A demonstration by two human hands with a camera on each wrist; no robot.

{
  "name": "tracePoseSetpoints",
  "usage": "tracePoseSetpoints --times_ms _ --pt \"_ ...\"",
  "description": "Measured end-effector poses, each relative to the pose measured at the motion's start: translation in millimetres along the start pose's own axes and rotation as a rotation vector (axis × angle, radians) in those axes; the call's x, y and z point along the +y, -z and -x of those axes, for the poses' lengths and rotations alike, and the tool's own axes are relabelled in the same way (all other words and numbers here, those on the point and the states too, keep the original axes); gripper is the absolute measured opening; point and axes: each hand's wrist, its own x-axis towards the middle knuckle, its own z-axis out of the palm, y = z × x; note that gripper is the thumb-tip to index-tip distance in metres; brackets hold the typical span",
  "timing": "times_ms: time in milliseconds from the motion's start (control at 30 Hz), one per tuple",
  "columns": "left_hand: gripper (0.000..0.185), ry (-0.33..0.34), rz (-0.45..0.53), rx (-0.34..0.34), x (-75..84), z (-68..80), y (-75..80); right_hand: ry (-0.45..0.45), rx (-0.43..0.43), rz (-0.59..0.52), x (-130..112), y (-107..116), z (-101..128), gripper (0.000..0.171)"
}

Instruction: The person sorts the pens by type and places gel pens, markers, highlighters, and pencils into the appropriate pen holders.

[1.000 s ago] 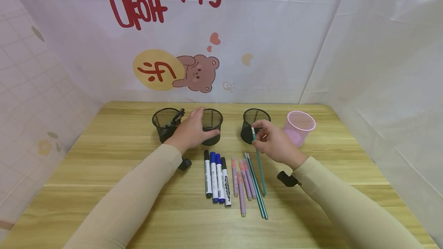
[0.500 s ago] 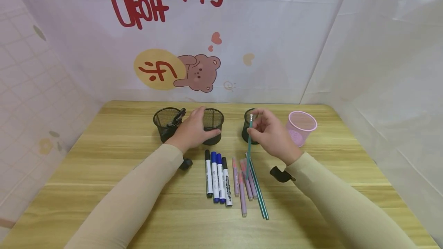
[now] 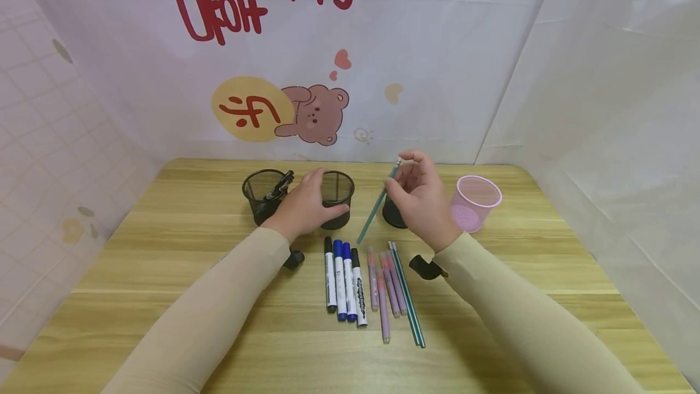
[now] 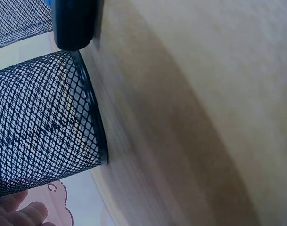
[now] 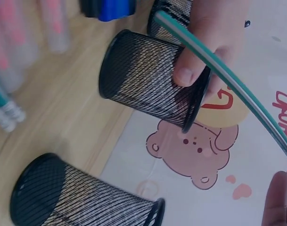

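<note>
Fingers [image 3: 407,166] of the right hand [image 3: 421,199] pinch the upper end of a green pencil [image 3: 377,204], raised off the wooden table [image 3: 164,248] and slanting down to the left, its tip in the air above the laid-out pens. The left hand [image 3: 303,205] wraps the side of a black mesh cup [image 3: 336,198], thumb on its front wall, fingers curled around it.

The head view alone gives the full layout: a second black mesh cup [image 3: 264,194] at far left holding a dark pen [image 3: 277,186], a third black cup [image 3: 394,214] mostly hidden behind the right hand, and a pink mesh cup [image 3: 474,202] at far right. In front lie four markers [image 3: 343,278], several lilac pens [image 3: 384,287] and two more green pencils [image 3: 407,297], side by side.

The right wrist view shows what the head view cannot: the left thumb pressed on the gripped cup's mesh, with the held pencil crossing in front of it. The left wrist view shows only the cup's base meeting the table and some fingertips [image 4: 20,214] at the lower edge.
</note>
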Motion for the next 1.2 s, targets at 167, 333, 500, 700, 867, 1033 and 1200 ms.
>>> tracePoseSetpoints --times_ms 167,333,500,700,867,1033,1200 --pt "0.112 -0.001 0.012 0.003 0.3 -0.6 -0.7 0.083 0.057 -0.056 -3.5 -8.8 -5.2 0.042" --pt "0.111 -0.006 0.012 0.006 0.7 -0.8 -0.5 0.139 0.118 -0.156 -4.7 -16.2 -9.8 0.042" --pt "0.109 -0.009 0.017 0.012 1.4 -0.5 0.4 0.176 0.197 -0.218 -6.1 -22.2 -15.0 0.040" --pt "0.111 -0.005 0.016 0.004 1.0 -1.5 0.2 0.210 0.280 -0.261 -4.0 -28.4 -20.6 0.041" --pt "0.110 -0.003 0.017 0.004 1.2 -1.3 0.0 0.224 0.314 -0.250 2.0 -33.0 -24.7 0.042" --pt "0.111 -0.001 0.027 0.007 1.6 -0.3 0.2 0.191 0.299 -0.211 7.8 -37.8 -24.0 0.043" --pt "0.111 -0.012 0.027 0.010 0.4 -0.5 -0.8 0.149 0.258 -0.154 11.1 -41.4 -20.1 0.038"
